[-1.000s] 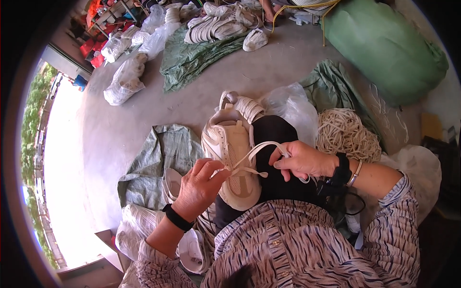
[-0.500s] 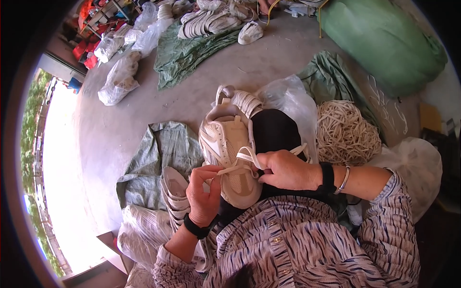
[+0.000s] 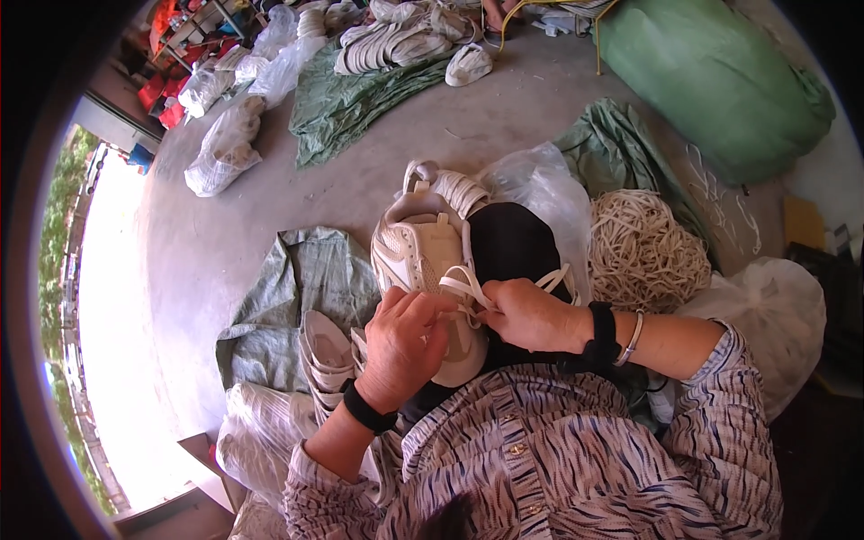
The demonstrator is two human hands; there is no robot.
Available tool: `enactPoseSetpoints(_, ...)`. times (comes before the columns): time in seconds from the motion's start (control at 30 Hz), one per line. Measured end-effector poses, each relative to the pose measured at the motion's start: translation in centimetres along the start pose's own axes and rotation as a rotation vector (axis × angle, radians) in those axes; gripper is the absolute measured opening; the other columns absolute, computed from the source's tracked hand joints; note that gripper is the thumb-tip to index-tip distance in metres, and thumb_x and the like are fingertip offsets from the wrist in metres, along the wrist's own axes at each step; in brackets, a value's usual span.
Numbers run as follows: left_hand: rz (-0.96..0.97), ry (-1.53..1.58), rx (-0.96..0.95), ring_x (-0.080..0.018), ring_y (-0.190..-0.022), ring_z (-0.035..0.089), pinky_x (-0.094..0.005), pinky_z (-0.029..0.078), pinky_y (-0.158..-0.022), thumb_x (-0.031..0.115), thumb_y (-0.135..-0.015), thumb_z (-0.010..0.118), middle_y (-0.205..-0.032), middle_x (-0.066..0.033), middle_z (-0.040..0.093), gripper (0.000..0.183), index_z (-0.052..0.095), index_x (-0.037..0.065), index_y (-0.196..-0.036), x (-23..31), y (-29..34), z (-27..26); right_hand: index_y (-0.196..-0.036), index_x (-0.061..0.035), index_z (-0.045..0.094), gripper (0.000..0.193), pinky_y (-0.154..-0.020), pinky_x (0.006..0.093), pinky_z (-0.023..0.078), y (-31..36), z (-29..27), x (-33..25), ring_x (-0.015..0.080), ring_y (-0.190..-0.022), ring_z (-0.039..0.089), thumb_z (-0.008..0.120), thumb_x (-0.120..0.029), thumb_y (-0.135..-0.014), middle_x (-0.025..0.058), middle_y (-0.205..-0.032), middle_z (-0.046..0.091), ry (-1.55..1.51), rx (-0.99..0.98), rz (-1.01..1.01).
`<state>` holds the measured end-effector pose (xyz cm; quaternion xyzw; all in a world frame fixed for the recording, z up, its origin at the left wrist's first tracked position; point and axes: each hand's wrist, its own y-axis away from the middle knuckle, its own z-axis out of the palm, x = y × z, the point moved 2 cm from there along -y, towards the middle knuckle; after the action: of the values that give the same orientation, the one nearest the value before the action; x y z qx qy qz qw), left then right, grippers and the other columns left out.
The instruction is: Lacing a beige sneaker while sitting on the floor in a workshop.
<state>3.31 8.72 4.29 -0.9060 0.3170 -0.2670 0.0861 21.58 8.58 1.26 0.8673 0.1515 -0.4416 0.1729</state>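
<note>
Here, a black-clad knee (image 3: 513, 238) separates the beige shoe (image 3: 429, 252) from heaped laces (image 3: 648, 254).

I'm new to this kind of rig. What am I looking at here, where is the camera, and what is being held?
There is no machine here: a person is working with two bare hands. The view comes from a wide fisheye camera worn on the head, looking down, so straight edges bend near the rim.

A pale shoe sits over the lap, toe toward the wearer. The right hand pinches a light lace above it; the left hand is right beside the lace, but its grip is hard to make out.

To the right is a tangled heap of laces; to the left, a crumpled green sheet lies on the floor.
</note>
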Motion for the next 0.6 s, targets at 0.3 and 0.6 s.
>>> enactPoseSetpoints(0.3, -0.067, -0.038, -0.257, -0.0233, -0.072, 0.060, -0.0380, 0.048, -0.062, 0.017, -0.079, 0.063, -0.070, -0.0036, 0.063, 0.010, 0.064, 0.015, -0.089, 0.2, -1.4, 0.6, -0.080, 0.0001, 0.057, 0.023, -0.033, 0.0248, 0.037, -0.8, 0.0, -0.5, 0.0110, -0.036, 0.048, 0.054, -0.020, -0.090, 0.0052, -0.056, 0.055, -0.326, -0.324, 0.391)
enactPoseSetpoints(0.6, -0.060, -0.078, -0.266, -0.0247, -0.071, 0.060, -0.0396, 0.047, -0.062, 0.017, -0.075, 0.066, -0.070, -0.0037, 0.062, 0.011, 0.061, 0.014, -0.084, 0.3, -1.1, 1.0, -0.082, -0.0061, 0.056, 0.017, -0.033, 0.0178, 0.027, 1.1, -0.7, 1.0, 0.0035, -0.036, 0.037, 0.060, -0.020, -0.090, 0.0011, -0.059, 0.054, -0.982, -0.319, 0.470)
